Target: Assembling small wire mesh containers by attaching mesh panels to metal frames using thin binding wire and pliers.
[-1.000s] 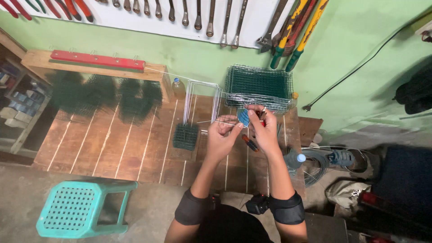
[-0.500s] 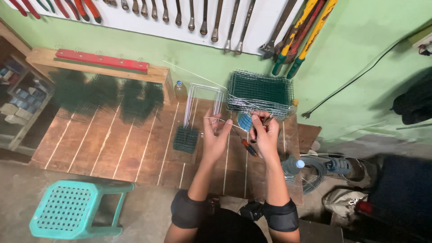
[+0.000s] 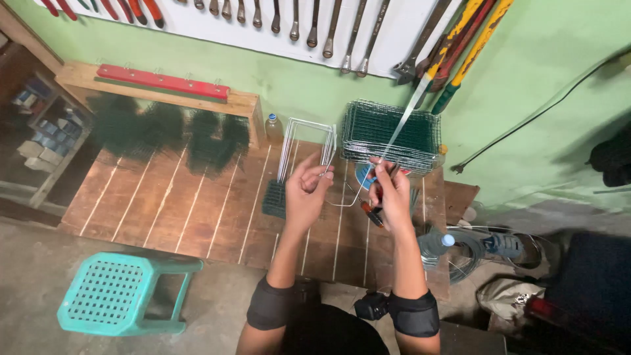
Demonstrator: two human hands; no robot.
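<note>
Now: wire bending at the wooden platform far edge.
Left hand has lifted, pinching bent wire; right hand grips pliers.

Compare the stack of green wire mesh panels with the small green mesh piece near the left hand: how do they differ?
The stack of green wire mesh panels is large, many-layered and lies against the wall. The small green mesh piece is far smaller and lies further from the wall, on the wooden platform, beside the left hand. Both are dark green wire grids.

We note a teal plastic stool on the floor, a red bar on the wooden ledge, wrenches hanging on the wall, and a clear bottle standing beside the ledge.
</note>
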